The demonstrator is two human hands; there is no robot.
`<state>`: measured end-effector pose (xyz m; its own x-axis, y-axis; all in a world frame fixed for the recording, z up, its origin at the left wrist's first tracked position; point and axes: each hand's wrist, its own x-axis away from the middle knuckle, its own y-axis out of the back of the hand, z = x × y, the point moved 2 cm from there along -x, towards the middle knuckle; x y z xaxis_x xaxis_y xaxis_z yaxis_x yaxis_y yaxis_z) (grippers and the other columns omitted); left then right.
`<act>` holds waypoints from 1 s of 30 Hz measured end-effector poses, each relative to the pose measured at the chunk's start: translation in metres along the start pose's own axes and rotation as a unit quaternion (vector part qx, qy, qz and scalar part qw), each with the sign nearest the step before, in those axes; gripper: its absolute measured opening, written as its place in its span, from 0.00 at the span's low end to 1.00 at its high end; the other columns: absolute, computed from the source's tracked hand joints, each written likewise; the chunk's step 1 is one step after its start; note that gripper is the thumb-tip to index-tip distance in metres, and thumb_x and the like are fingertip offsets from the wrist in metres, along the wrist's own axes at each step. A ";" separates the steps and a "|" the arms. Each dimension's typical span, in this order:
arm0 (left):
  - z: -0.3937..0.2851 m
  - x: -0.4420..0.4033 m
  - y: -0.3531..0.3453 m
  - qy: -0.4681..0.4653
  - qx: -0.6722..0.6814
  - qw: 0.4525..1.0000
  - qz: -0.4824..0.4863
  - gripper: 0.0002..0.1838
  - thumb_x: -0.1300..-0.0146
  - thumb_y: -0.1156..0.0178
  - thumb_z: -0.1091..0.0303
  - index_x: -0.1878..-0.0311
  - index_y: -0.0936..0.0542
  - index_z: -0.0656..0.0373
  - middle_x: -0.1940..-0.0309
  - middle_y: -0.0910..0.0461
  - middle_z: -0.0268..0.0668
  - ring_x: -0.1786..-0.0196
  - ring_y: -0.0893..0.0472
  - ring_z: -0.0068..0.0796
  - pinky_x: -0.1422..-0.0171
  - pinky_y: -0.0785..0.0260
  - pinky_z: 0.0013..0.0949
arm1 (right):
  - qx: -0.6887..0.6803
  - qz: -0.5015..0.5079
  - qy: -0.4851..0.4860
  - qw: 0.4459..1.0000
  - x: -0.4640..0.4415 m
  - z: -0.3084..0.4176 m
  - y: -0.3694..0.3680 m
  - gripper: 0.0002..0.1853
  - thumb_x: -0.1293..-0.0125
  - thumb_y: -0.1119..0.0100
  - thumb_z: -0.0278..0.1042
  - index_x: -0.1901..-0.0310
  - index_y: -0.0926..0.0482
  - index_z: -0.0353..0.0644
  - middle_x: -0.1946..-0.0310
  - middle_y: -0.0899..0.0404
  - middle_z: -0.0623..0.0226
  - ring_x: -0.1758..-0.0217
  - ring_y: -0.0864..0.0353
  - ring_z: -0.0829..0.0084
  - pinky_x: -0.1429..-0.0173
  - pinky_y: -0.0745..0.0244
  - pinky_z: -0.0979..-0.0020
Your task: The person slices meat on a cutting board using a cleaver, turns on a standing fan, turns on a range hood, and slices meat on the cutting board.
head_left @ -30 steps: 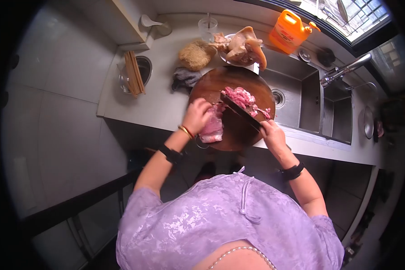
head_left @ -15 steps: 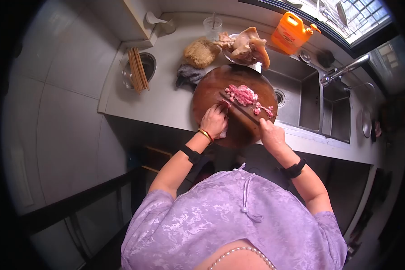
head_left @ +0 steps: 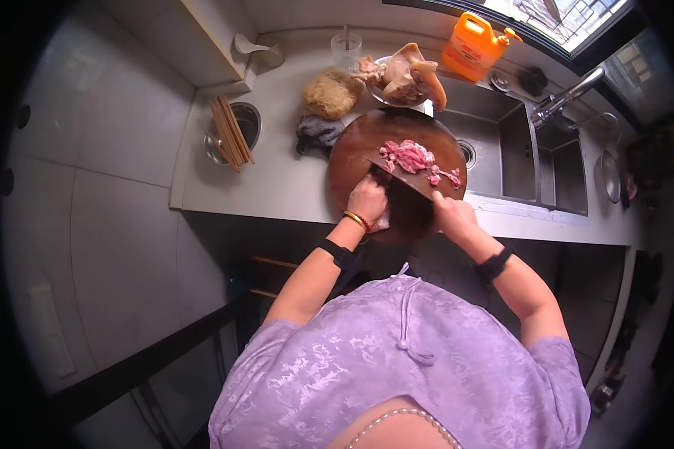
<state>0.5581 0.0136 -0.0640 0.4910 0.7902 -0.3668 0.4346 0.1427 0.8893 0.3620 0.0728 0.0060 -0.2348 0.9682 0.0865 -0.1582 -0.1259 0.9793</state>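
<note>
A round brown wooden chopping board (head_left: 348, 146) lies at the counter's front edge. My right hand (head_left: 454, 215) is closed around the handle of a kitchen knife (head_left: 406, 179), whose dark blade slants up to the left across the board. My left hand (head_left: 368, 198) has its fingers curled down on a piece of meat (head_left: 383, 221); a pale part shows beside the palm, and the rest is hidden under the hand. The blade is close to its fingertips, which are partly hidden. Beyond the blade lies a pile of cut pink meat (head_left: 408, 156), with smaller bits to its right.
Behind the board stand a bowl of large pale meat pieces (head_left: 408, 75), a tan loofah-like bundle (head_left: 331, 93) and a grey cloth (head_left: 320, 135). Chopsticks (head_left: 231, 135) rest across a metal bowl at left. A double sink (head_left: 502, 142) and orange jug (head_left: 473, 46) are at right.
The view has shifted slightly. The knife has tilted so more of its blade face shows, and the red meat seen at my left fingertips before is now hidden.
</note>
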 end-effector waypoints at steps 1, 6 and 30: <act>-0.001 -0.002 0.002 -0.007 0.011 0.999 -0.032 0.11 0.54 0.44 0.68 0.68 0.20 0.61 0.65 0.23 0.42 0.54 0.26 0.41 0.50 0.31 0.38 | 0.014 0.005 -0.002 1.000 0.005 -0.008 0.001 0.06 0.43 0.54 0.28 0.63 0.33 0.41 0.79 0.23 0.54 0.75 0.20 0.54 0.74 0.26 0.57; -0.006 -0.006 0.001 -0.029 0.038 0.997 -0.067 0.19 0.52 0.46 0.69 0.54 0.24 0.60 0.61 0.23 0.43 0.55 0.25 0.41 0.50 0.31 0.37 | 0.025 0.002 -0.018 1.000 0.011 -0.006 0.021 0.06 0.43 0.54 0.28 0.63 0.34 0.40 0.77 0.23 0.52 0.73 0.20 0.53 0.72 0.27 0.56; 0.006 0.004 -0.017 0.063 0.005 0.996 0.059 0.08 0.54 0.44 0.68 0.73 0.19 0.60 0.69 0.21 0.45 0.60 0.22 0.43 0.54 0.29 0.39 | -0.028 0.066 0.023 0.997 -0.009 0.004 0.007 0.04 0.44 0.54 0.28 0.66 0.33 0.40 0.79 0.22 0.52 0.73 0.20 0.52 0.71 0.27 0.54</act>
<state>0.5568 0.0108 -0.0819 0.4407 0.8698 -0.2220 0.3867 0.0393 0.9214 0.3671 0.0644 0.0131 -0.3011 0.9315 0.2039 -0.1763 -0.2645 0.9481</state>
